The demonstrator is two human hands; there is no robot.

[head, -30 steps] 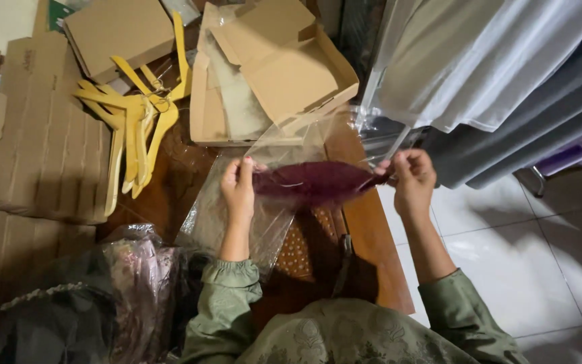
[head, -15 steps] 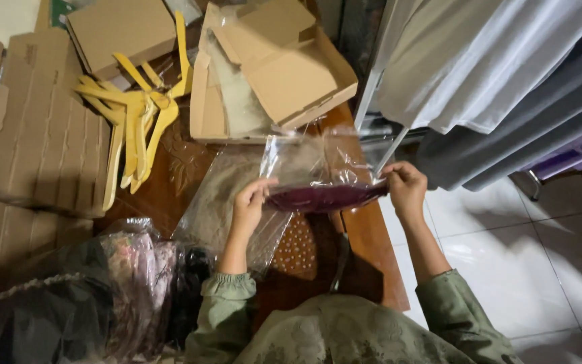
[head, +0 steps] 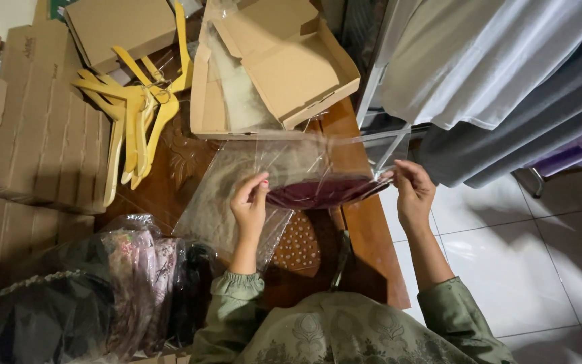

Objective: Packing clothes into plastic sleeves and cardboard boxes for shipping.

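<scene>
Your left hand [head: 250,205] and right hand [head: 412,192] pinch the clear bag [head: 304,165] at opposite edges, keeping it taut. Fingers closed on plastic so the maroon cloth [head: 321,192] sits flat inside.

Sat between left hand [head: 250,205] and right hand [head: 412,192]: bagged garment [head: 321,189], above table [head: 365,249]. Behind it, open box [head: 271,67]; hangers [head: 136,114] left; hung clothes [head: 506,74] right.

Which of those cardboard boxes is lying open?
The box at the top middle, just beyond the hands: its lid is flipped up, showing pale wrapping inside. The box near the yellow hangers is closed.
</scene>
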